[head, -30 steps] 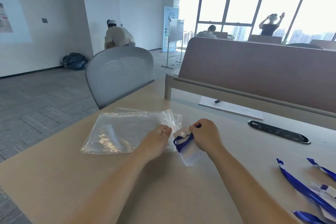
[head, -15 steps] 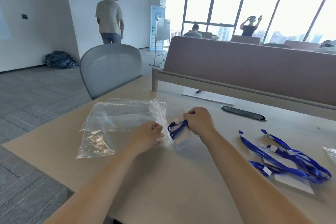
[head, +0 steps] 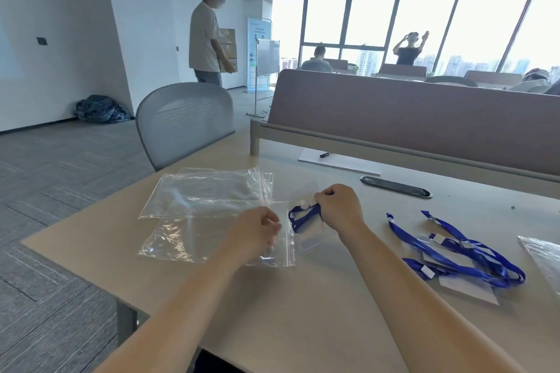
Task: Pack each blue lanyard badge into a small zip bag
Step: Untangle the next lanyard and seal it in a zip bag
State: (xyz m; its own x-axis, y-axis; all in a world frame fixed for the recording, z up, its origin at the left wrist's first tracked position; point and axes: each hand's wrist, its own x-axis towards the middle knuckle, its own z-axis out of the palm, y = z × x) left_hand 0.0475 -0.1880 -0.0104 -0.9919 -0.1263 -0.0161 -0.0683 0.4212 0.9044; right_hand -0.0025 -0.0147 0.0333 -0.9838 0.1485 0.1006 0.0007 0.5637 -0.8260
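A clear zip bag [head: 194, 233] with a red seal line lies on the desk, and my left hand [head: 257, 230] pinches its open right edge. Just right of that edge, my right hand [head: 339, 206] grips a folded blue lanyard badge [head: 303, 218] by its white clip, the clear card sleeve hanging below on the desk. The badge sits outside the bag, close to its mouth. More clear zip bags [head: 206, 188] lie stacked behind the first. A tangle of other blue lanyard badges [head: 454, 251] rests on the desk at the right.
A grey mesh chair [head: 185, 121] stands at the desk's far left corner. A brown divider panel [head: 424, 118] runs along the back, with a white paper [head: 339, 162] and a black cable slot [head: 397, 188] in front of it. Another clear bag [head: 542, 257] lies at the right edge. A person stands beyond the chair.
The view has swung left and back, bringing the lanyard pile into sight. My left hand has pulled one zip bag forward from the stack. The person in the background has stood up.
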